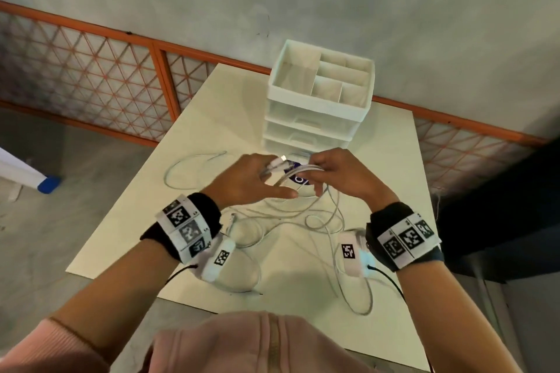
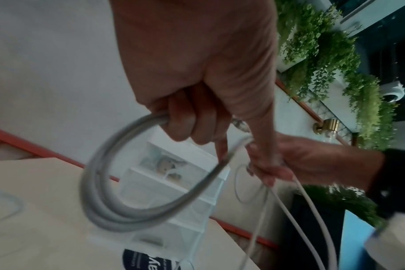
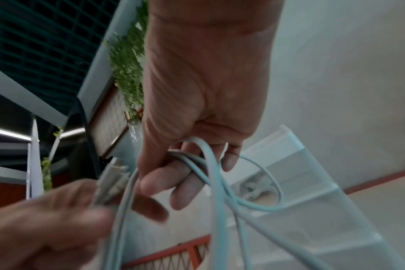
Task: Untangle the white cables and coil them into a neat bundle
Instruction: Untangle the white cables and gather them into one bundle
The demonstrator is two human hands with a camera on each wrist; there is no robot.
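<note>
Both hands, left hand and right hand, grip the white cables between them, apparently looped, above the tabletop.

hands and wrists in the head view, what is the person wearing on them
Both hands are bare. The left wrist and right wrist each carry a black band wrapped in a white strip of square black-and-white markers, plus a white camera pod with its own marker and a thin black cable. Pink sleeves are pushed up.

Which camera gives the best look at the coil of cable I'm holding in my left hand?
The left wrist view: the coil hangs as a full loop from the left hand. The head view shows only part of it between both hands. The right wrist view shows strands crossing the right hand, not the loop's shape.
</note>
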